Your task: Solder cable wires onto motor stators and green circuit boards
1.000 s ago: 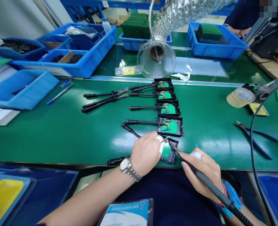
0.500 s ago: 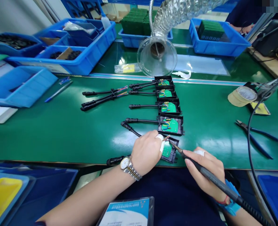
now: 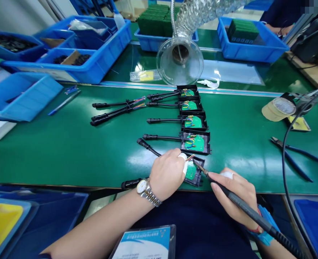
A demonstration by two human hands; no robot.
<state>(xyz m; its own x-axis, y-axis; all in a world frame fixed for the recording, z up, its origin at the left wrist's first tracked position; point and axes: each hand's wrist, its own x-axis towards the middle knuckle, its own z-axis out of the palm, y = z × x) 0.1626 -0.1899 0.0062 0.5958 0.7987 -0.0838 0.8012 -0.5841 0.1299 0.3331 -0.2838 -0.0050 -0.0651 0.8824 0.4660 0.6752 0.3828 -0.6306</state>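
Observation:
My right hand is closed around the handle of a soldering iron. The iron's tip meets the upper part of a green circuit board set in a black plastic housing. Over the left side of that housing lies my left hand, its fingers pinched at thin coloured wires that stick up by the iron's tip. White covers are on some fingers. What the left fingertips press on is partly hidden. Black cables run out to the left from beneath this hand.
Several cabled housings line up beyond my hands, with loose cables to their left. A clear fume hood hangs above. Pliers and a round tub are at right. Blue bins stand behind; a person's hand shows far right.
The camera view has shifted slightly. Both hands, the iron and the board keep nearly the same places relative to each other.

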